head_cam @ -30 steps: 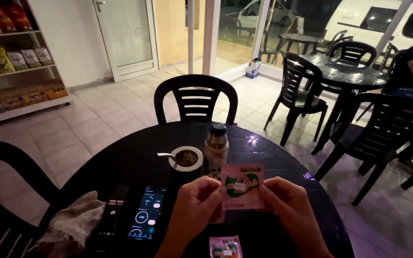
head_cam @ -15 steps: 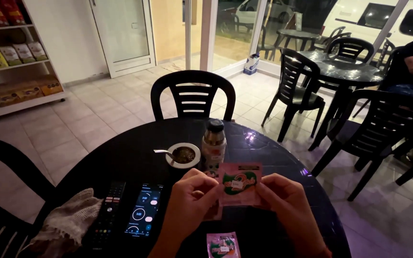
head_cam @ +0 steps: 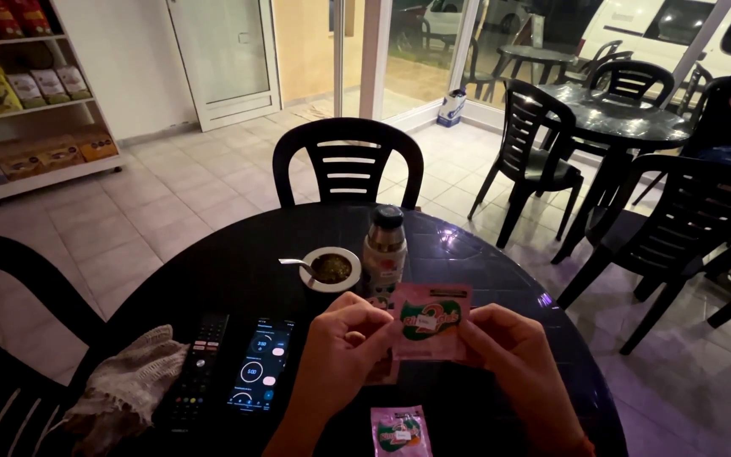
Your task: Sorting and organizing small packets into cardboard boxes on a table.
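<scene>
Nearest, at the near edge of the round black plastic table (head_cam: 239, 271), a second small pink sachet (head_cam: 399, 430) lies flat. Just above it, the left hand (head_cam: 340, 347) and right hand (head_cam: 509, 347) pinch the top corners of a pink paper sachet (head_cam: 431, 322), held over the table. A hard tear could scatter its contents onto the lit smartphone (head_cam: 262, 364) or knock the brown bottle (head_cam: 384, 250) beyond.

Held packet: small pink sachet (head_cam: 431, 322) with a green and white emblem, pinched at its sides by the left hand (head_cam: 344, 351) and right hand (head_cam: 509, 355), above the table.
Second packet: matching pink sachet (head_cam: 399, 430) lying flat at the table's near edge.
Phone screen: upright rectangle (head_cam: 262, 364), dark with blue circles, left of the hands.
Bottle label: pale, with a red mark (head_cam: 385, 262).
Shelf packages: yellow, orange and red bags (head_cam: 19, 85), far left.
</scene>
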